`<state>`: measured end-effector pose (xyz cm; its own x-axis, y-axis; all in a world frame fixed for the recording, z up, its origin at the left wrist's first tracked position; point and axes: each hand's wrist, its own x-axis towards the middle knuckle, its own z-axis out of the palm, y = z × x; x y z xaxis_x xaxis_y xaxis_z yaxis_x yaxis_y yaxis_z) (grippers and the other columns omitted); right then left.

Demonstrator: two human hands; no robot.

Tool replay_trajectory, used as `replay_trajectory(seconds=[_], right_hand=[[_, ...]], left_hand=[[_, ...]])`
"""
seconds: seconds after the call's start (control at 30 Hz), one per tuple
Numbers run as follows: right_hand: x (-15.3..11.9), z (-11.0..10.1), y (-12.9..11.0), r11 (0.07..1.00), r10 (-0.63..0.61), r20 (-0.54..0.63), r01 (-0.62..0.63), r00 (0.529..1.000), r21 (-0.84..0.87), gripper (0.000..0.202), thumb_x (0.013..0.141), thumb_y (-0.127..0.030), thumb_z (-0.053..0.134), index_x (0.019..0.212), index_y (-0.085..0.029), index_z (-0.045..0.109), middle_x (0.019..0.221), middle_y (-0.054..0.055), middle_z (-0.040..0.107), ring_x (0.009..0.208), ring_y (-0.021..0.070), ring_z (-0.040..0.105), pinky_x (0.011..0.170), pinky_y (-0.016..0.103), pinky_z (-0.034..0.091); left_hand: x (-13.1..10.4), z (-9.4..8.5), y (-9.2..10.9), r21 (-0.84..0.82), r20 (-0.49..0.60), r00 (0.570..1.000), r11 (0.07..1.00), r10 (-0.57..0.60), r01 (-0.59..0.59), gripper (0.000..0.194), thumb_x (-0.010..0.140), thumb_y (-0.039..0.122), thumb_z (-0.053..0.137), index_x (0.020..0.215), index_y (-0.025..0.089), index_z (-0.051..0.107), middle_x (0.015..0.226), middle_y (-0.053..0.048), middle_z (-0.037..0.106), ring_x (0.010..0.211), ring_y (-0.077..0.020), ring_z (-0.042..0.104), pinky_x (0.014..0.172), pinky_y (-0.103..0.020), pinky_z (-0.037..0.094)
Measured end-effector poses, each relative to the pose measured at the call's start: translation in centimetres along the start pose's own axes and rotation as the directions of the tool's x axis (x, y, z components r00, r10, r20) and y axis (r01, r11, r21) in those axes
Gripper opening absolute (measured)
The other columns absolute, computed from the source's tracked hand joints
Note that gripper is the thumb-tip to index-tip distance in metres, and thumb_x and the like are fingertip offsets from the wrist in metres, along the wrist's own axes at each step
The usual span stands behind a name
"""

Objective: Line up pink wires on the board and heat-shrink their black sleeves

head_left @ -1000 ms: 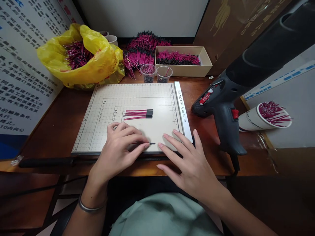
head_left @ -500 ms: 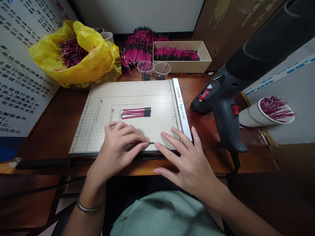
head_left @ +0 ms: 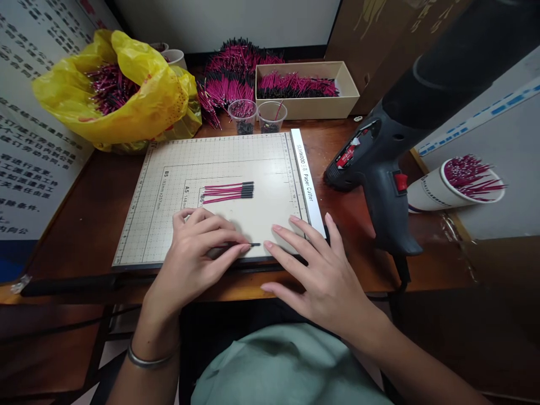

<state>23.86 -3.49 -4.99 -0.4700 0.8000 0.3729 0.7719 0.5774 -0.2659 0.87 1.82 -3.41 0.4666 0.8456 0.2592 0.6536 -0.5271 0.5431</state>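
Observation:
My left hand point(head_left: 202, 244) is low over the front of the paper cutter board point(head_left: 169, 169), its thumb and fingers pinched on a thin wire. Only the black end point(head_left: 255, 244) of that wire pokes out past the fingertips; the rest is mostly hidden by the hand. Just to the right, my right hand point(head_left: 320, 270) spreads its fingers over the board, holding nothing, the index fingertip a little short of the black end. Farther back on the board lies a small row of red wires point(head_left: 228, 192) with black sleeved ends pointing right.
A heat gun point(head_left: 379, 169) stands right of the board, beside a tilted paper cup point(head_left: 430, 188) of red wires. Behind are two clear plastic cups point(head_left: 244, 118), a cardboard box point(head_left: 304, 109) of wires, a wire heap point(head_left: 234, 84) and a yellow bag point(head_left: 139, 115).
The view has shifted slightly. The black end has drawn a little away from my right index fingertip, leaving a small gap. Both hands keep nearly the same pose.

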Motion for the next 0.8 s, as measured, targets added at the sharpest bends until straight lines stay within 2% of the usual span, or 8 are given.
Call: replay_trajectory(seconds=[0.3, 0.8], right_hand=[[-0.12, 0.15, 0.06, 1.0, 0.017, -0.026, -0.017, 1.0, 0.0, 0.041, 0.098, -0.046, 0.056, 0.126, -0.017, 0.067, 0.134, 0.01, 0.068, 0.132, 0.0329, 0.056, 0.118, 0.068, 0.027], [-0.18, 0.23, 0.17, 1.0, -0.013, -0.023, 0.013, 1.0, 0.014, 0.051, 0.094, -0.058, 0.059, 0.127, -0.02, 0.067, 0.136, 0.012, 0.066, 0.132, 0.037, 0.053, 0.111, 0.071, 0.032]], left_hand=[[0.05, -0.19, 0.14, -0.024, 0.003, 1.0, 1.0, 0.016, -0.016, 0.009, 0.093, 0.031, 0.068, 0.085, 0.028, 0.073, 0.084, 0.002, 0.073, 0.085, -0.0215, 0.058, 0.092, -0.045, 0.029], [0.03, -0.37, 0.46, -0.017, 0.025, 0.999, 1.0, -0.02, 0.02, 0.01, 0.092, 0.03, 0.068, 0.084, 0.027, 0.072, 0.084, 0.003, 0.072, 0.087, -0.0219, 0.057, 0.094, -0.045, 0.028]])
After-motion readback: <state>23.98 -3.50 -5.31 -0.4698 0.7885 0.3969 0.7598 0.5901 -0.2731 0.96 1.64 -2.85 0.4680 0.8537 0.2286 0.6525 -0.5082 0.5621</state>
